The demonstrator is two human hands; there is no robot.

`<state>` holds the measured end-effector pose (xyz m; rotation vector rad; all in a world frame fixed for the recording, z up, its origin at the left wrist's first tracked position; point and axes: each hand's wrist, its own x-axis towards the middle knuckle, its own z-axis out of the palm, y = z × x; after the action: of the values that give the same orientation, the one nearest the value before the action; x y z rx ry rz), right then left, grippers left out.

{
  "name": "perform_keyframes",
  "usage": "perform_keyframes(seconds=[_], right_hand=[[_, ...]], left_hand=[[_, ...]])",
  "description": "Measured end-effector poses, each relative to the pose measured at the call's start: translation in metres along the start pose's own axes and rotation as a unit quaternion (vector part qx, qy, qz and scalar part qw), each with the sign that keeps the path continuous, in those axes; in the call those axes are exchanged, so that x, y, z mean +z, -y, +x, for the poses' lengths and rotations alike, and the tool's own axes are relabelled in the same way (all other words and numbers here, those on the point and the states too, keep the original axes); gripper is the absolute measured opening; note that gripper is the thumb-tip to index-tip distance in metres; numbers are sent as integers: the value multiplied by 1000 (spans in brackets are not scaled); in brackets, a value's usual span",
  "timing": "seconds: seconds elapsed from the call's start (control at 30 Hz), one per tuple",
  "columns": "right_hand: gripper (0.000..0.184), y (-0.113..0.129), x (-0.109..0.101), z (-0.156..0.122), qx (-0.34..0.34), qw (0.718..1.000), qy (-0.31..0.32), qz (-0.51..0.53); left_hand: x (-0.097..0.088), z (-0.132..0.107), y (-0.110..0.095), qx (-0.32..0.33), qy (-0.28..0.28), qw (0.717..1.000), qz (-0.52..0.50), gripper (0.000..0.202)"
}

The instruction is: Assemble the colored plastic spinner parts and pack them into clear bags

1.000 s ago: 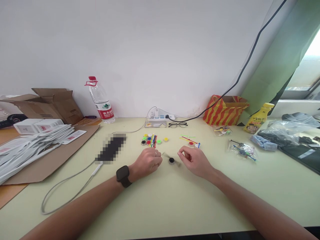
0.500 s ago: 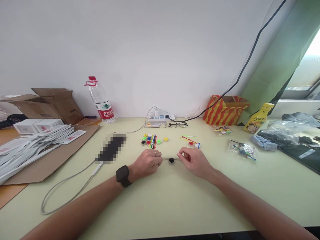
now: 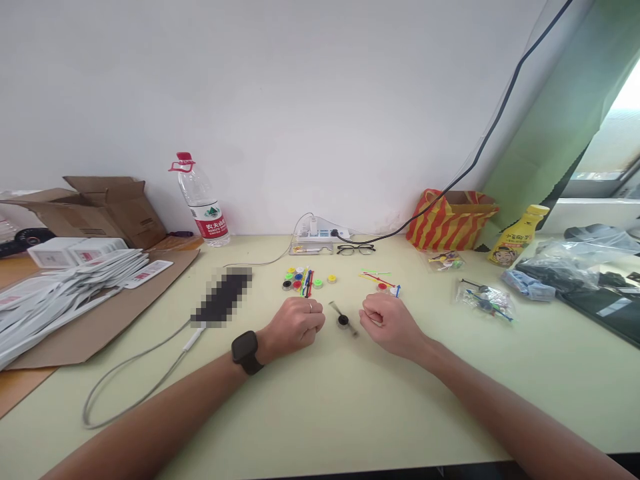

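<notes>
**2 curled hands flank a black disc and its thin stick**

At far left, a stack of white packets (image 3: 60,293) and a cardboard box (image 3: 100,203) sit pushed out to the table (image 3: 320,400) edge. A water bottle (image 3: 203,200) stands upright against the wall, likely to keep the middle free.

The left hand (image 3: 295,323), with a watch (image 3: 245,352) on its wrist, rests on the table, its fingers curled tight into a fist. Whether it encloses anything cannot be told. Just behind it lies a cluster of coloured caps (image 3: 300,280), grouped close together, seemingly for easy reach.

Between the 2 hands lies the black disc (image 3: 343,321), flat on the table. A thin stick (image 3: 334,308) runs diagonally across it, its far end pointing toward the left hand and its near end toward the right. No finger touches either piece. The disc lies a little nearer the right hand's knuckles.

The right hand (image 3: 387,323) is also closed, its fingertips folded into the palm with the thumb against them. Behind it lie some coloured sticks (image 3: 377,277). Farther right, a striped bag (image 3: 450,223) sits at the wall.
</notes>
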<state>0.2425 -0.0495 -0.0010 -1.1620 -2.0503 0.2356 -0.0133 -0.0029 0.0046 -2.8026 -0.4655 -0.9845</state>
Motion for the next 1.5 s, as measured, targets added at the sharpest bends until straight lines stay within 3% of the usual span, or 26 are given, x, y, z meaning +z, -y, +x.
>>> perform_keyframes(seconds=[0.93,1.5], right_hand=[[37,1,0,-1,2,999,36,9],[37,2,0,-1,6,999,42,5]], left_hand=[[1,0,1,-1,0,1000,-10,26],[3,-2,2,7,-9,1000,1,37]])
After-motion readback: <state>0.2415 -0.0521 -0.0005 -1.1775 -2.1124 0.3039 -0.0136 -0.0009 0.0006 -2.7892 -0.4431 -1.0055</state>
